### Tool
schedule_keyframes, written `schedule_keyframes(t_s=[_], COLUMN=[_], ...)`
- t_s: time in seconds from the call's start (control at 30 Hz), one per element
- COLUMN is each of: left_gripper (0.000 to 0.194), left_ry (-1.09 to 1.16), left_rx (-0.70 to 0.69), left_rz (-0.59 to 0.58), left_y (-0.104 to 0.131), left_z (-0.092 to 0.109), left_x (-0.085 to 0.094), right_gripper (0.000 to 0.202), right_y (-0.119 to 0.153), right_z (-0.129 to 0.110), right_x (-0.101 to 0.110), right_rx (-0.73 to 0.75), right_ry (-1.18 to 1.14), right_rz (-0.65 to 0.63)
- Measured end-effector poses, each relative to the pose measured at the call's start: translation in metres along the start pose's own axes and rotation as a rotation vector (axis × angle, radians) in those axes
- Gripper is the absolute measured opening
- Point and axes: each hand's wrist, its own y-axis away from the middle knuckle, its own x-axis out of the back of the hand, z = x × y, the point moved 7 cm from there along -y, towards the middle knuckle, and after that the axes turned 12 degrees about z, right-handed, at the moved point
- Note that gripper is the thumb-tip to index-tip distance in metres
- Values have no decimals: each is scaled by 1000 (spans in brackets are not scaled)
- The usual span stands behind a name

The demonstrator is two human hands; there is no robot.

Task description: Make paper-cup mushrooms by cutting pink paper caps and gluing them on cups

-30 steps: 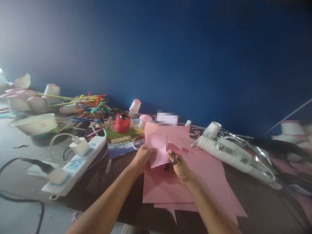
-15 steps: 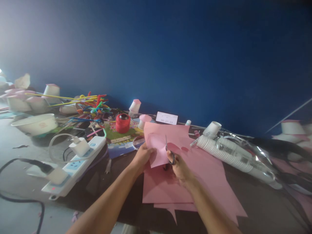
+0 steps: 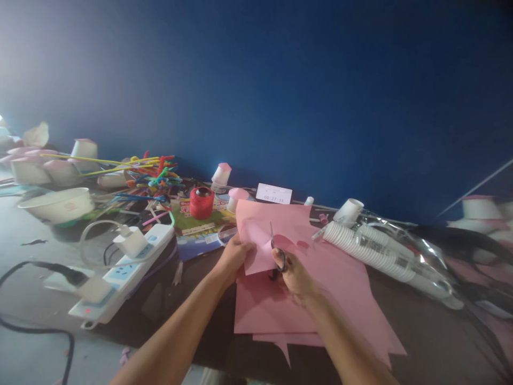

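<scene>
My left hand (image 3: 235, 253) pinches the lower left edge of a pink paper piece (image 3: 258, 261), thumb on top. In my right hand (image 3: 294, 272) is a pair of scissors with dark handles (image 3: 283, 260), my fingers in its loops. The blades point up and away, against the right side of the held piece. Larger pink sheets (image 3: 340, 289) lie beneath both hands, with cut-out edges near the front. How far apart the blades stand is too small to tell.
A white power strip (image 3: 124, 272) with plugs and cables lies left, near a white bowl (image 3: 58, 205). Behind are colourful pipe cleaners (image 3: 156, 171), a red round container (image 3: 201, 202), a timer display (image 3: 274, 193) and pink-topped cups (image 3: 222, 174). Stacked paper cups (image 3: 368, 251) lie right.
My right hand and the scissors have shifted very slightly left. My left hand keeps its hold on the paper almost unmoved.
</scene>
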Motion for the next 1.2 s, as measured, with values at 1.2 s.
schedule_keyframes(t_s=[1.2], left_gripper=[28], left_ry=[-74], left_rx=[-72], left_rz=[-7], left_y=[4], left_z=[21], left_x=[2], right_gripper=[41], right_y=[3], right_z=[24], right_x=[-16], right_rx=[-99], right_ry=[-208], right_rz=[-112])
